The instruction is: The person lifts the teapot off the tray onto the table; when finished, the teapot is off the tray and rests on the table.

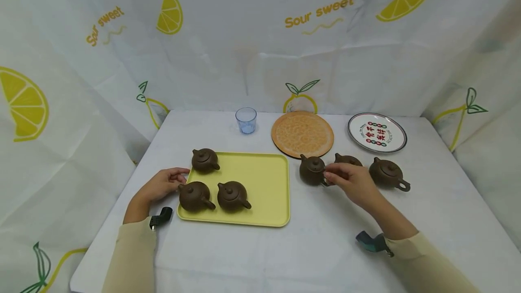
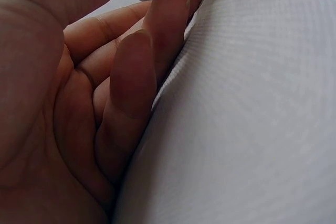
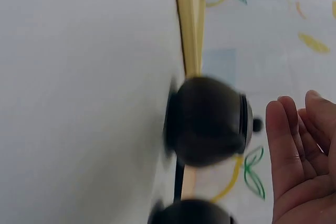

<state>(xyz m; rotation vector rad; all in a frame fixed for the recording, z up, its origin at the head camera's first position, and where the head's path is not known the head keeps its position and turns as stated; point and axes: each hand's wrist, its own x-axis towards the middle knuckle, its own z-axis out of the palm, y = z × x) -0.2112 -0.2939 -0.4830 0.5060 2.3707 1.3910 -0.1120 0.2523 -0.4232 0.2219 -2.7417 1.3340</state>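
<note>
My left hand (image 1: 164, 182) lies at the left edge of the yellow tray (image 1: 260, 193). Its fingers (image 2: 134, 77) are loosely bent, with fingertips at the rim. Three dark brown teapots sit on the tray: one at the back left (image 1: 205, 160), one at the front left (image 1: 195, 196) and another beside it (image 1: 233, 196). Above the table, my right hand (image 1: 352, 182) reaches toward the handle of the nearest loose teapot (image 1: 311, 170). In the right wrist view its fingers (image 3: 283, 135) are extended and apart from the teapot (image 3: 210, 121). Behind this hand stands a partly hidden teapot (image 1: 347, 159).
Another teapot (image 1: 388, 173) stands to the right of my right hand. Along the back are a blue glass (image 1: 246, 121), a round tan board (image 1: 302, 132) and a white plate (image 1: 377, 132) with red lettering. White patterned cloth surrounds the table.
</note>
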